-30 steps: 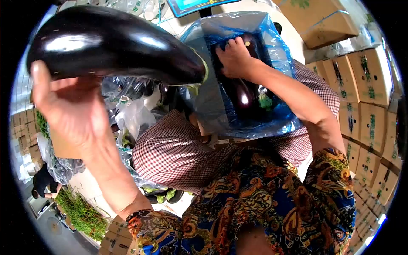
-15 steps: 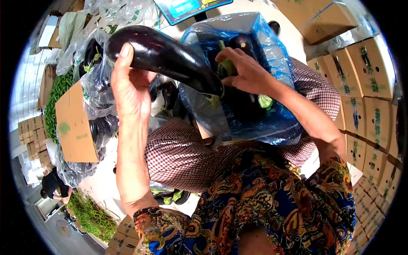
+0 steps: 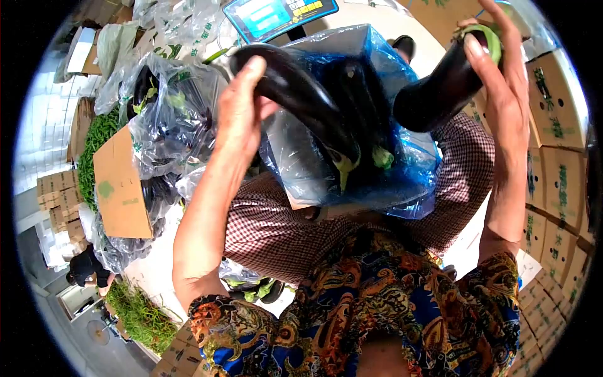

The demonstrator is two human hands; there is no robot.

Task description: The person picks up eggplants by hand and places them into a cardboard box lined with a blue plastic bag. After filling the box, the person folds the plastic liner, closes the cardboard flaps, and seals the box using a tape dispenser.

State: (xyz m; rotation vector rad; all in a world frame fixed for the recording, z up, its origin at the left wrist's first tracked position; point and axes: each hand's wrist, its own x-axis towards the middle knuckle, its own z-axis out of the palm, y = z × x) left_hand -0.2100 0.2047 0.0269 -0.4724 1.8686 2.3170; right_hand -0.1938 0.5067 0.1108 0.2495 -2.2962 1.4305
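My left hand point(image 3: 242, 103) grips the thick end of a long dark eggplant point(image 3: 295, 88), whose stem end slants down over the box. With its fingers round the green cap, my right hand point(image 3: 502, 75) holds up a second eggplant point(image 3: 440, 88) to the right of the box. Between my knees stands the box, lined with a blue plastic bag point(image 3: 405, 182). Inside the bag lies at least one more eggplant point(image 3: 367, 107), its green cap toward me. Shadow and the held eggplant hide part of the box's inside.
A scale with a lit display point(image 3: 270, 19) stands beyond the box. Bagged eggplants point(image 3: 179, 107) and a cardboard flap point(image 3: 119, 188) are at left, near green peppers point(image 3: 97, 147). Stacked cartons point(image 3: 559, 188) line the right. Another person point(image 3: 88, 267) bends at far left.
My right hand has come up out of the box, moving right with an eggplant. My left hand has shifted right, bringing its eggplant over the box.
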